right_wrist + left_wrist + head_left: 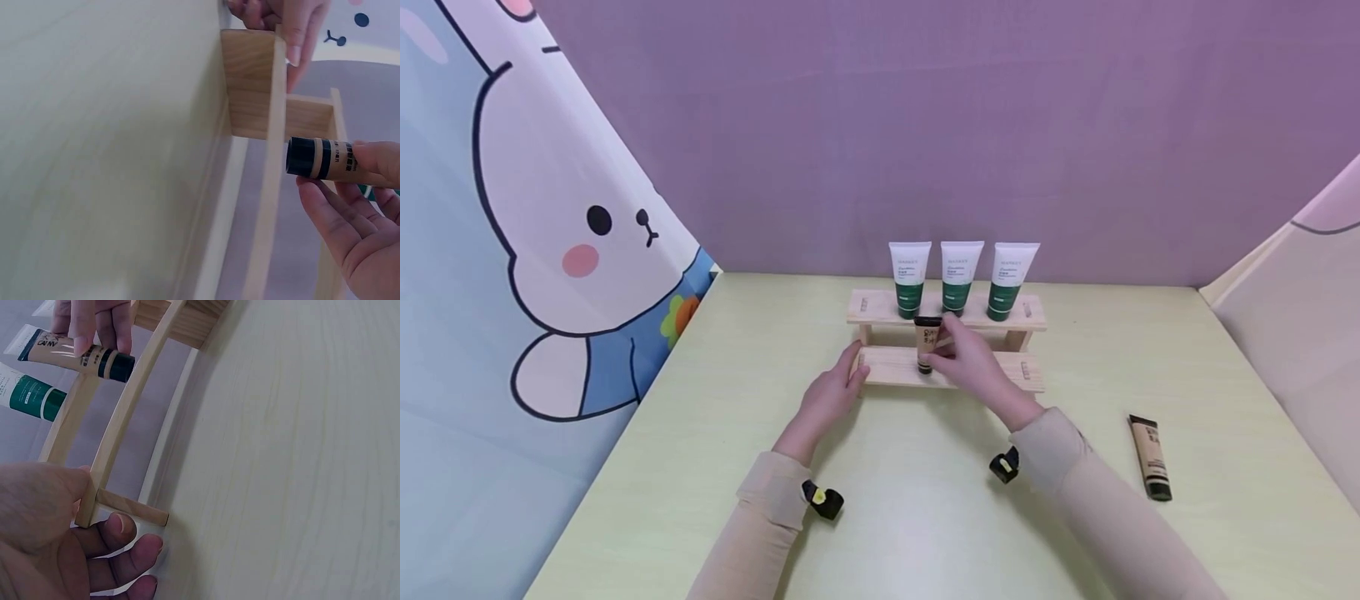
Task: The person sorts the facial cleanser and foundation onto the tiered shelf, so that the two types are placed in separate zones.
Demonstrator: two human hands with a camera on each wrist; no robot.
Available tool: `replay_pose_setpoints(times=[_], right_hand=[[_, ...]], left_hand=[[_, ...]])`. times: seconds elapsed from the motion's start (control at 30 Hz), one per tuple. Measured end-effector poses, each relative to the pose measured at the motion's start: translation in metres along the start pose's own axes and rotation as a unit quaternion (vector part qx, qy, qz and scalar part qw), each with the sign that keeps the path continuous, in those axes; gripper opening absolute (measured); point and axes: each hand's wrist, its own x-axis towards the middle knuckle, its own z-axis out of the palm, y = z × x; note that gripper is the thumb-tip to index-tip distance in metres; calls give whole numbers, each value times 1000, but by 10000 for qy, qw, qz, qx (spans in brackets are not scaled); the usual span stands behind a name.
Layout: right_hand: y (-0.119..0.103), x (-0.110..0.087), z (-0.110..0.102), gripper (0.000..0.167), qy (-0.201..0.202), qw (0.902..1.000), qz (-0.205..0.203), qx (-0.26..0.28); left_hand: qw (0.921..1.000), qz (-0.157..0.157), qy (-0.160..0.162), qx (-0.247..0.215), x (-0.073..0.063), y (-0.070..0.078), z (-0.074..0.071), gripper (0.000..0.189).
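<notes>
A two-step wooden rack (887, 365) stands on the table. My left hand (830, 393) grips the left end of its lower step, with the thumb and fingers (122, 528) on opposite sides of the board. Between the thumb and fingers of my right hand (973, 362) is a tan tube (927, 342) with a black cap, held upright, cap down, at the lower step. In the right wrist view its cap (302, 156) is close to the board; whether it touches, I cannot tell. Three white-and-green tubes (957, 279) stand cap down on the upper step.
Another tan tube (1150, 458) lies on the table (917, 500) at the right, beyond my right forearm. A purple cloth (955, 125) hangs behind the rack. A rabbit-print cloth (550, 250) borders the left side.
</notes>
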Motion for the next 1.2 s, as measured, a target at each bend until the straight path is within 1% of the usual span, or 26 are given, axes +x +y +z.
replay_pose_setpoints(times=[0.23,0.3,0.43,0.53,0.67,0.83,1.03,1.1,1.2], right_hand=[[5,-2,6,36,-87,9999,-76,-100],[8,-4,5,37,-125,9998,-95,-76],[10,-12,0,45,-152,9998,-127,-50],[10,-24,-8,49,-111,9996,-136,-227],[9,-42,-22,43,-89,9978,-287,-590],[13,-64,-41,36,-43,9952,-458,-864],[28,-95,-64,40,54,9927,-364,-1148],[31,-106,-71,40,93,9921,-287,-1219],[36,-123,-83,40,231,9889,-125,-1464]], left_hand=[[10000,63,-12,-9,0,2,2,56],[10000,57,-9,-12,0,2,2,56],[10000,56,2,-1,0,3,3,56],[10000,85,-16,5,-1,3,4,56],[9999,131,-29,-62,-1,4,2,55],[9999,115,-6,-91,-1,3,1,55],[9999,88,-50,-135,-1,2,0,56],[9999,55,-54,-147,-1,1,-1,55],[9998,28,-65,-173,-1,0,-2,55]])
